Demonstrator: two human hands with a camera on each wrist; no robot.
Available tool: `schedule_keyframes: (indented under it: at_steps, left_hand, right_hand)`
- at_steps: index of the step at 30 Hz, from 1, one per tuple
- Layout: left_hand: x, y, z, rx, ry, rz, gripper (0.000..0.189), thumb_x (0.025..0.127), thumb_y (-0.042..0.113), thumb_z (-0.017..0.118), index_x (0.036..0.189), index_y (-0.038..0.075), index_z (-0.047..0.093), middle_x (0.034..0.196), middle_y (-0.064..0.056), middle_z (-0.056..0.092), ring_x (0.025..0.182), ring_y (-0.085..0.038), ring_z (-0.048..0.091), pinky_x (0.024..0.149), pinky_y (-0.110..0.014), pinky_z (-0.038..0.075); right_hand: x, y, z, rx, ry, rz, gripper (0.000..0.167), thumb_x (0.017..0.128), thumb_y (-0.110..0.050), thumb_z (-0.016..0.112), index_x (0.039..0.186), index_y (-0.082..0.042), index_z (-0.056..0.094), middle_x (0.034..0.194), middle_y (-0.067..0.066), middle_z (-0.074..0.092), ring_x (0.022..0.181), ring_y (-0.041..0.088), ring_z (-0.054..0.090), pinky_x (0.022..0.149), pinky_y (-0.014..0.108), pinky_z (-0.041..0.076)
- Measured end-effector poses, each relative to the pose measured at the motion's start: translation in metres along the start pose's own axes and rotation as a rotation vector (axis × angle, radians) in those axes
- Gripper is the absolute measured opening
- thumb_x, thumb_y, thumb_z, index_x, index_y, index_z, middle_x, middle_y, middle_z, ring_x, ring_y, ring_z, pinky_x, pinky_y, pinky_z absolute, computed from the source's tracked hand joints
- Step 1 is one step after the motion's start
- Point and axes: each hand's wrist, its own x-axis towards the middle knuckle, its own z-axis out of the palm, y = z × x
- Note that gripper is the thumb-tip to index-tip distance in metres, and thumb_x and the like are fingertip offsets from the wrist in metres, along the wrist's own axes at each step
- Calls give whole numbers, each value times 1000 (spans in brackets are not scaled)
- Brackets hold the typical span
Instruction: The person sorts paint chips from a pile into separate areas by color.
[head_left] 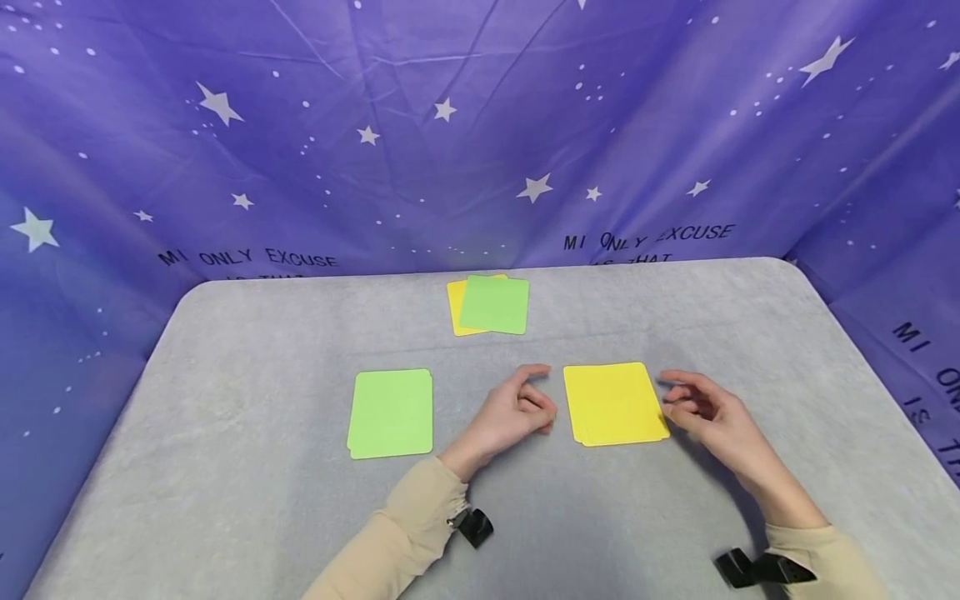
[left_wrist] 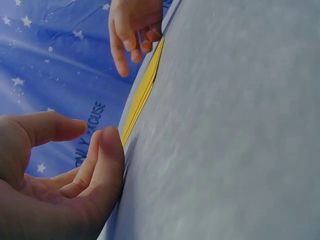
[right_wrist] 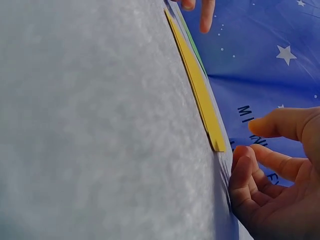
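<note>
A small stack of yellow square cards lies flat on the table between my two hands, its edges slightly uneven. My left hand is just left of it, fingers loosely bent and nothing in them. Close to its right edge is my right hand, also loosely bent and holding nothing. In the right wrist view a narrow gap parts those fingers from the yellow cards. Left of my left hand lies a stack of green square cards.
Near the far edge, a green card overlaps a yellow card. Grey cloth covers the table. A purple curtain with stars and lettering hangs behind and at both sides.
</note>
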Motion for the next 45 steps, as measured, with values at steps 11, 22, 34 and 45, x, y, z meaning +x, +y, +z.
schedule_keyframes:
  at_steps: [11, 22, 34, 45]
  left_hand:
    - [5, 0, -26, -41, 43, 19, 55, 86, -5, 60, 138, -5, 42, 90, -14, 66, 77, -24, 66, 73, -32, 56]
    - [9, 3, -43, -84, 94, -22, 57, 87, -9, 57, 141, -4, 39, 90, -16, 65, 78, -19, 65, 75, -33, 56]
    - [13, 5, -62, -100, 130, -41, 58, 90, -9, 56, 143, -1, 36, 97, -19, 65, 86, -27, 66, 78, -35, 56]
    - [21, 10, -86, -84, 188, -44, 60, 90, -9, 56, 145, 3, 34, 100, -21, 65, 90, -31, 66, 80, -36, 55]
  right_hand:
    - [14, -12, 5, 54, -41, 23, 43, 93, -7, 62, 134, 3, 50, 106, 14, 57, 84, 9, 55, 61, 21, 45]
    - [35, -28, 19, 120, -77, 2, 43, 93, -6, 62, 133, 3, 51, 108, 18, 56, 84, 13, 57, 70, 18, 47]
    - [58, -43, 33, 216, -94, -4, 42, 91, 0, 61, 131, 6, 51, 106, 21, 55, 81, 15, 58, 69, 20, 48]
    - [82, -53, 38, 221, -144, 8, 47, 93, -4, 59, 137, 4, 46, 112, 24, 55, 84, 20, 62, 69, 26, 52]
